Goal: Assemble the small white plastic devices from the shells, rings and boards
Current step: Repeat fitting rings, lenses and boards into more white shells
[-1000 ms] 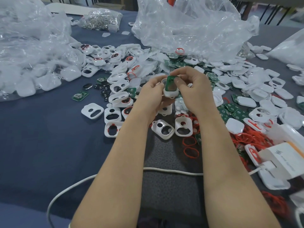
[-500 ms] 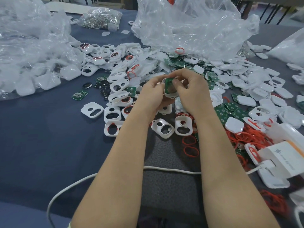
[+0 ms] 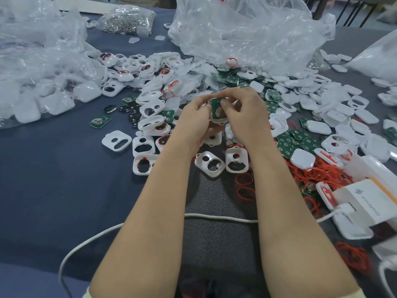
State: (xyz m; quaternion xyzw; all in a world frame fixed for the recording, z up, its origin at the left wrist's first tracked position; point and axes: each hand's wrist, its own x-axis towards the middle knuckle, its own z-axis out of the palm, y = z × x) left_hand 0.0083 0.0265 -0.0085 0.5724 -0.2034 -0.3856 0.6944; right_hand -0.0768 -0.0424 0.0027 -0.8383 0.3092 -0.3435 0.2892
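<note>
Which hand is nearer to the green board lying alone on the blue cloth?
Left. The left hand is right of the lone board; the right hand lies farther right.

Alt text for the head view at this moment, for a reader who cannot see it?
The left hand and right hand grip a white shell with a green board in it, the right thumb on the board. Around them a dark blue table is strewn with loose shells, loose boards and red rings, with clear plastic bags behind.

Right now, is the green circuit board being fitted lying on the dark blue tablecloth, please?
No: the left hand and right hand hold the green circuit board in a white plastic shell, raised off the dark blue tablecloth.
</note>
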